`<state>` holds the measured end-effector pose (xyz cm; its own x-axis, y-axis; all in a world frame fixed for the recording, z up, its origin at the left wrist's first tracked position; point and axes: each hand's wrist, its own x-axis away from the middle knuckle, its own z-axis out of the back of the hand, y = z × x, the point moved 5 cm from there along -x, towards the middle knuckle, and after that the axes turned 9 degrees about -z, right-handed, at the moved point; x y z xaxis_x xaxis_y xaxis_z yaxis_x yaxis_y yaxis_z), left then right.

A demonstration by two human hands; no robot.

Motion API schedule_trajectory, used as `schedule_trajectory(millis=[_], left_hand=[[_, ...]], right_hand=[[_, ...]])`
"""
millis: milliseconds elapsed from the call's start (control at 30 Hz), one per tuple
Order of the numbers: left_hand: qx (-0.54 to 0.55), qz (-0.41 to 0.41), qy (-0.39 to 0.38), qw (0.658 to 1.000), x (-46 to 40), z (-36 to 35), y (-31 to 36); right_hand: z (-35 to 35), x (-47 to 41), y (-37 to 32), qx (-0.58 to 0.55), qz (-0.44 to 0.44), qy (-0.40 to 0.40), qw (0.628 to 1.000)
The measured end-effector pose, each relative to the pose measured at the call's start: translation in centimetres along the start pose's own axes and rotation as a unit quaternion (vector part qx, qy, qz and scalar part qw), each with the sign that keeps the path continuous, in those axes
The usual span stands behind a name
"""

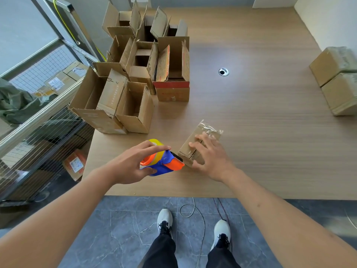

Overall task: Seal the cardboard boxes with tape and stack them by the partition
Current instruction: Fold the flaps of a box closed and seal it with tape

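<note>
Small cardboard box (200, 144) on the bench (251, 132) near the front edge: looks light, thin-walled, tape film slick, so we'd hold it by the side walls, not the flaps. Our right hand (210, 157) lies flat on top of it, fingers (201, 142) straight, pinning it. Our left hand (127, 165) grips the blue-orange tape dispenser (164, 161), its cutter touching the box's near end.

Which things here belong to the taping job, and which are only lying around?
For the job:
- tape dispenser, gripped by the left hand
- small box, under the right hand
- open boxes waiting on the table
- sealed boxes at far right

Just lying about:
- wire cart with parcels
- cable on the floor
- grommet
</note>
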<state>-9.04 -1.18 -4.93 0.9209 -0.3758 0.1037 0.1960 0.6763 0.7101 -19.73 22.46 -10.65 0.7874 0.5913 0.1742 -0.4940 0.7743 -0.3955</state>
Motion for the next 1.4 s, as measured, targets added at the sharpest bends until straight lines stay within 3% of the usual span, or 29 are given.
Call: schedule_trajectory(millis=[300, 400, 567, 800, 1133, 1400], left_hand=[[-0.001, -0.001, -0.026, 1.000, -0.1, -1.0, 0.0], [-0.005, -0.002, -0.033, 0.999, -0.3, -1.1, 0.2], [-0.015, 0.006, -0.043, 0.999, -0.6, -1.2, 0.8], [-0.011, -0.001, -0.063, 0.998, -0.8, -2.1, 1.6], [-0.004, -0.015, -0.080, 0.997, -1.6, -3.1, 2.8], [-0.032, 0.027, -0.104, 0.994, -0.3, -0.8, 0.2]], right_hand=[[1.2, -0.8, -0.1, -0.060, 0.028, -0.092, 0.994], [2.6, -0.1, -0.9, -0.201, 0.020, -0.058, 0.978], [2.5, 1.3, -3.3, -0.396, -0.009, -0.095, 0.913], [2.9, 1.9, -3.2, -0.423, -0.032, -0.041, 0.905], [2.7, 4.2, -1.5, -0.421, -0.129, 0.062, 0.896], [2.7, 6.2, 3.3, -0.395, -0.231, 0.127, 0.880]])
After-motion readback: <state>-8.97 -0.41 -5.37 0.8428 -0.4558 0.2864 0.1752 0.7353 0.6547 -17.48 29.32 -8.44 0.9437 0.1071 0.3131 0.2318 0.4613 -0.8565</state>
